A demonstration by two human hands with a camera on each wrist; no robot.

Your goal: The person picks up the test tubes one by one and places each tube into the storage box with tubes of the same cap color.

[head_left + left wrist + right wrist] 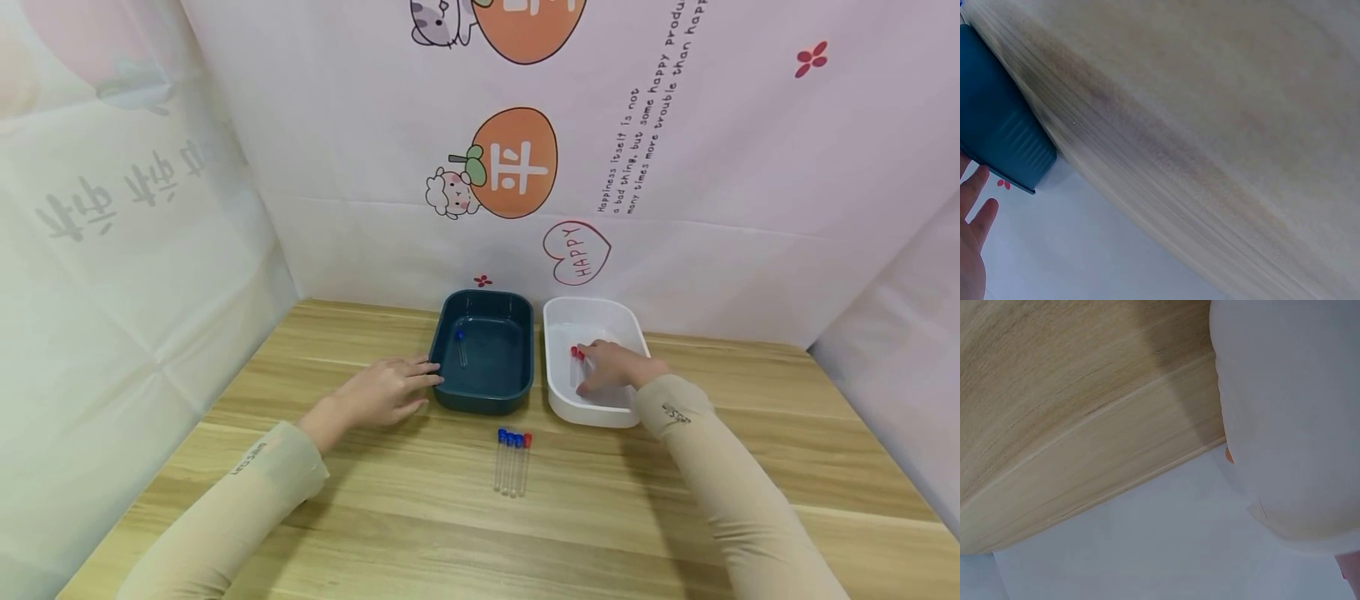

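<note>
Beige-sleeved right hand (pixel 613 365): was inside white tray (pixel 592 415), close against two red-capped tubes (pixel 574 353); gripping or merely touching, could not tell. Left hand (pixel 384 392): rested, extended, against side of dark teal tray (pixel 483 406). Dark teal tray: held one blue-capped tube (pixel 462 348). Three blue-capped tubes (pixel 507 465), one red-capped tube (pixel 525 467): lay side by side on wood-grain table (pixel 390 517), before both trays.

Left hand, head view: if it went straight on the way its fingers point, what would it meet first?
The dark teal tray: the fingers of the left hand point at its left side and lie right at it, perhaps touching, though depth is unclear.
</note>
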